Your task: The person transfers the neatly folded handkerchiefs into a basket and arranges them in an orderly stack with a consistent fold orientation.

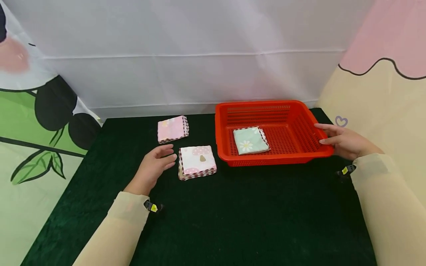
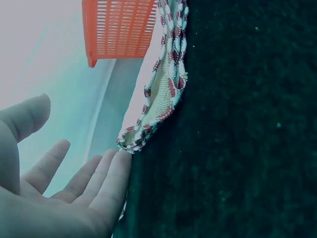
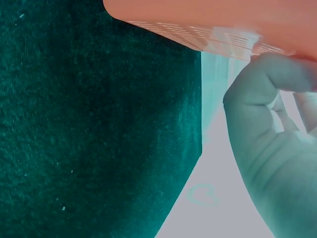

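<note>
Pink mushroom shapes pattern the white folded cloth, which has checked edges and lies beside my left hand. That hand has its fingers extended, the fingertips close to the cloth's near-left edge. The left wrist view shows the layered checked border right above the fingertips. My right hand touches the right rim of a red plastic basket, index finger straight, thumb over the rim. Some right fingers are hidden. Inside the basket lies a green folded cloth with white daisies.
A pink folded cloth lies farther back, left of the basket. Dark green fabric covers the table. A white sheet hangs behind it, with printed curtains at both sides.
</note>
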`<act>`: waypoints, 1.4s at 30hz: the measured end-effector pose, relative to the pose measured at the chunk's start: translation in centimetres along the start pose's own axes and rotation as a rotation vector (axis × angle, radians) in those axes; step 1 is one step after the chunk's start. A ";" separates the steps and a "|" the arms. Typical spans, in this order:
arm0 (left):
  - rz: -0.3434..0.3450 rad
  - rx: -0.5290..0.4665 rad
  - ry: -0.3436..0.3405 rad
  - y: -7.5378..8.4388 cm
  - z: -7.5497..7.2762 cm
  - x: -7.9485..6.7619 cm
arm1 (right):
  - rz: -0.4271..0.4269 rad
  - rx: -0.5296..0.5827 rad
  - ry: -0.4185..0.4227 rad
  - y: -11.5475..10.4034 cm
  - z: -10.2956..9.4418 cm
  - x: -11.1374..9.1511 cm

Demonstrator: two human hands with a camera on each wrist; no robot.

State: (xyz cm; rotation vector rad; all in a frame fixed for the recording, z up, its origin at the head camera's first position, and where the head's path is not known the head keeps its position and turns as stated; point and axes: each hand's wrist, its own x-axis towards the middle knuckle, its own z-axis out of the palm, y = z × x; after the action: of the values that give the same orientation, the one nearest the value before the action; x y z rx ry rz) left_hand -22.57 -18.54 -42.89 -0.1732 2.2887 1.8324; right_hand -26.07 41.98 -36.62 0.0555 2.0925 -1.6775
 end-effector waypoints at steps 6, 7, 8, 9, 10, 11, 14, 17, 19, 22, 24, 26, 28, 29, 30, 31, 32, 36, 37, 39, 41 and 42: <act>-0.042 -0.009 -0.007 -0.4 0.4 1.2 | -0.003 -0.003 -0.003 -0.1 -0.1 -0.1; -0.049 -0.008 -0.007 -0.5 0.4 1.3 | -0.002 0.001 -0.001 -0.1 -0.2 -0.1; -0.053 -0.008 -0.009 -0.5 0.5 1.5 | 0.000 0.003 0.000 -0.1 -0.2 -0.1; -0.055 -0.010 -0.012 -0.6 0.5 1.6 | 0.001 0.004 0.001 -0.1 -0.2 -0.1; -0.058 -0.013 -0.016 -0.6 0.5 1.7 | 0.002 0.004 0.001 -0.1 -0.2 -0.1; -0.062 -0.016 -0.020 -0.7 0.6 1.8 | 0.004 0.006 0.002 -0.1 -0.2 -0.1; -0.079 -0.068 -0.055 -0.7 0.6 2.1 | 0.007 0.007 -0.002 0.0 -0.1 -0.1; -0.116 -0.130 -0.094 -0.6 0.5 2.3 | 0.009 0.012 -0.005 0.1 0.0 -0.1; -0.144 -0.166 -0.116 -0.4 0.5 2.4 | 0.011 0.019 -0.006 0.1 0.0 -0.1; -0.182 -0.219 -0.152 0.0 0.5 2.5 | 0.009 0.027 -0.006 0.1 -0.1 -0.1; -0.200 -0.237 -0.173 0.3 0.7 2.6 | 0.006 0.027 -0.004 0.1 -0.2 -0.1; -0.213 -0.251 -0.196 0.5 1.0 2.6 | 0.003 0.021 -0.002 0.0 -0.3 -0.1; -0.221 -0.248 -0.209 0.5 1.5 2.7 | 0.004 0.012 0.000 0.0 -0.3 -0.1; -0.221 -0.245 -0.212 0.6 1.7 2.8 | 0.005 0.009 0.001 0.1 -0.3 -0.1; -0.220 -0.243 -0.209 0.5 2.0 2.8 | 0.005 0.004 0.002 0.1 -0.3 -0.1; -0.215 -0.237 -0.207 0.5 2.2 2.9 | 0.006 0.001 0.003 0.1 -0.3 -0.1; -0.203 -0.228 -0.202 0.4 2.4 3.0 | 0.006 -0.001 0.004 0.0 -0.3 -0.1; -0.140 -0.192 -0.177 0.1 3.1 3.2 | -0.003 -0.015 0.004 -0.1 -0.1 -0.2; -0.129 -0.189 -0.178 0.1 3.2 3.2 | -0.004 -0.017 0.005 -0.2 -0.1 -0.2; -0.136 -0.194 -0.186 0.0 3.4 3.2 | -0.003 -0.019 0.004 -0.2 0.0 -0.2; -0.159 -0.194 -0.202 0.0 3.4 3.4 | -0.005 -0.018 0.004 -0.2 0.0 -0.2; -0.177 -0.193 -0.208 0.0 3.5 3.5 | -0.005 -0.017 0.004 -0.2 0.0 -0.2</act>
State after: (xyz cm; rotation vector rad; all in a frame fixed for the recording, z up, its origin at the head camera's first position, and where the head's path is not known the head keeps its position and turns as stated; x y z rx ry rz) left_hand -25.66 -15.05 -44.43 -0.1969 1.8960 1.8807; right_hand -25.91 42.00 -36.37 0.0484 2.1113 -1.6636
